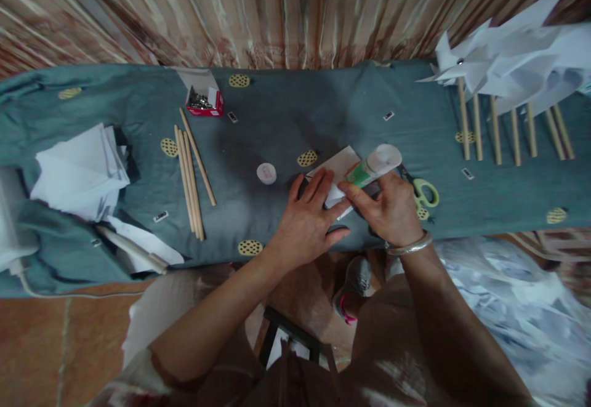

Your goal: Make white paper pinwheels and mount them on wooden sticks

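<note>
My right hand (392, 207) is closed around a green and white glue stick (369, 167), tilted with its lower end at a small white sheet of paper (339, 162) on the table. My left hand (311, 219) lies flat with fingers spread, its fingertips pressing on that paper's left side. Part of the sheet is hidden beneath both hands. A round white cap (266, 173) lies on the cloth left of my left hand. Just right of my right hand are scissors (425, 193) with light green handles, their blades partly covered.
Several wooden sticks (189, 179) lie left of centre, below a red box of metal pins (203, 100). A stack of white paper (83, 173) sits at the left. Finished paper pinwheels (503, 62) lie at the right. White paper pieces (521, 308) fill a bag lower right.
</note>
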A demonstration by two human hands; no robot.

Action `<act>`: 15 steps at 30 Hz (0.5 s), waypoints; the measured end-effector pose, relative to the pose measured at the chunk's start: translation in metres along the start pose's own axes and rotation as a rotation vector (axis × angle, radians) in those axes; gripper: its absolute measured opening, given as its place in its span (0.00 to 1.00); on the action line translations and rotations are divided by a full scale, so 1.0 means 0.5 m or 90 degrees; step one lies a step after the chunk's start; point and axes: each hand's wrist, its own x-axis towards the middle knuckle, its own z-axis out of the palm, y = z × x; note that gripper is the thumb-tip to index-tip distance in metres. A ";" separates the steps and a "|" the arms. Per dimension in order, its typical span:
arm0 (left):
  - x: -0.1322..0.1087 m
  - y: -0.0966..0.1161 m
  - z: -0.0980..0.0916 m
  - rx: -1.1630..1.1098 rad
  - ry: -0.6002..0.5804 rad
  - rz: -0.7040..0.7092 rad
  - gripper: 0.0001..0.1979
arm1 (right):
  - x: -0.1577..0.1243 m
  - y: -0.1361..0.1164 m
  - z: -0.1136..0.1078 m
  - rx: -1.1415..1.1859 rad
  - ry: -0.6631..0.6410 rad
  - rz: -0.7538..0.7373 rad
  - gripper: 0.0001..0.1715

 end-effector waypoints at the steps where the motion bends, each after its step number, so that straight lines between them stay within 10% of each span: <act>1: 0.000 0.000 0.000 -0.001 0.000 0.000 0.29 | 0.000 0.001 -0.001 -0.001 0.000 -0.002 0.28; 15: 0.001 0.000 0.002 -0.015 -0.006 -0.005 0.28 | 0.001 0.014 -0.005 0.013 0.001 0.036 0.26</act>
